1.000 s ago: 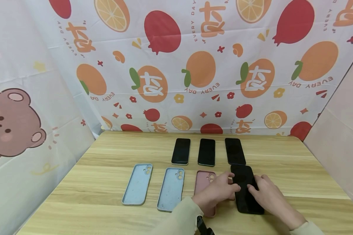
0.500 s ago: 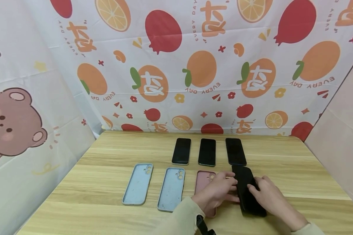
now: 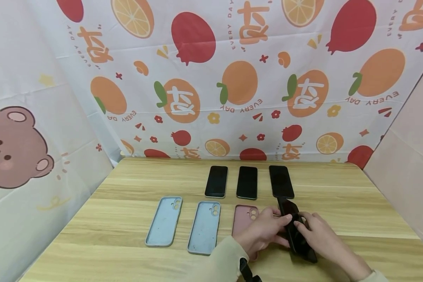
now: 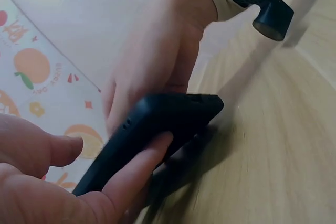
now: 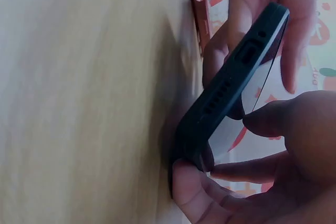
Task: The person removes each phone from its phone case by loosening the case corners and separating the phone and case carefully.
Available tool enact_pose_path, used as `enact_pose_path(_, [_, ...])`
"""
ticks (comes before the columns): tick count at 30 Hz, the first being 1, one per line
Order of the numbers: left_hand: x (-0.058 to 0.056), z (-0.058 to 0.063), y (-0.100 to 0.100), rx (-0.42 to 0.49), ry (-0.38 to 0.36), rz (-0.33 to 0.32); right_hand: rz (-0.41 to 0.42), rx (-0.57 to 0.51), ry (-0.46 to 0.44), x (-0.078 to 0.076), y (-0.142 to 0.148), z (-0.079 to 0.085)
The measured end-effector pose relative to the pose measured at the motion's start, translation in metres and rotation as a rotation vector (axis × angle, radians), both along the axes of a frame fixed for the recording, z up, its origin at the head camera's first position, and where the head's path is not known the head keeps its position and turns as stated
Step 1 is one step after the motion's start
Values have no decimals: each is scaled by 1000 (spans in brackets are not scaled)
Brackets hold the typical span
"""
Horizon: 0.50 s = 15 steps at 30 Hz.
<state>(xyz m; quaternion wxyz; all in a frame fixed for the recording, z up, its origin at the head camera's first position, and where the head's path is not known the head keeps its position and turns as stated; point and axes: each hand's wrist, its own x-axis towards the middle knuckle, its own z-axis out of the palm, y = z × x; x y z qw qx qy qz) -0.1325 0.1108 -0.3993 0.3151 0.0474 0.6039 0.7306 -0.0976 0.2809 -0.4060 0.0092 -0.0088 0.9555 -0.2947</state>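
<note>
A phone in a black case [image 3: 294,235] is tipped up on its right long edge, its left side raised off the table. My left hand [image 3: 262,229] holds that raised edge, with a finger under the back seen in the left wrist view. My right hand [image 3: 320,237] grips the lower side of the phone; in the right wrist view its fingers [image 5: 191,187] curl round the case's corner near the table. The port and speaker holes show on the case's end there. Under my left forearm lies a pink phone case [image 3: 243,219], partly hidden.
Two light-blue phone cases [image 3: 164,222] lie face up to the left on the wooden table [image 3: 127,219]. Three dark phones, the nearest to my hands being the right-hand one [image 3: 281,181], lie in a row behind. A fruit-print cloth [image 3: 211,129] hangs at the back.
The black phone has gone from lying flat to tilted, its left edge lifted. My left fingers have moved from beside it to under and over that edge.
</note>
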Motion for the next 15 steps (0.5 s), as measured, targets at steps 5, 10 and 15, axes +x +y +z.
enact_pose_path(5, [0, -2, 1, -26, 21, 11, 1, -36, -20, 3, -1, -1])
enact_pose_path(10, [0, -3, -5, -77, 58, 16, 8, -34, 19, 6, -2, 3])
enact_pose_path(15, [-1, 0, -11, -112, 68, 20, 3, -135, 42, 5, -2, 12])
